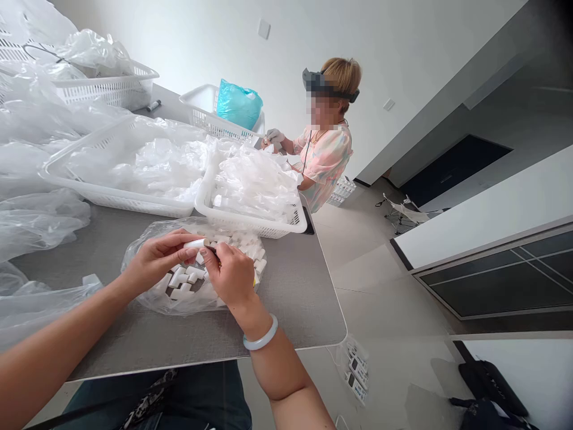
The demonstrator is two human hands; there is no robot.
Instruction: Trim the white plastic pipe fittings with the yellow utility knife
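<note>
My left hand (162, 255) pinches a white plastic pipe fitting (196, 243) whose round end faces right. My right hand (233, 272) is closed around a small dark tool (213, 249), mostly hidden by the fingers, whose tip is close to the fitting's end. Beneath both hands lies an open clear plastic bag (154, 303) spread on the grey table. Inside it are several loose white pipe fittings (182, 291), some of them elbow- or tee-shaped.
White baskets (134, 204) (273, 227) full of clear plastic bags stand behind my hands. More clear bags (40, 221) cover the left side. A co-worker (329, 149) sits at the far right end, near a blue bag (239, 106) in another basket. The table edge (333, 286) runs on my right.
</note>
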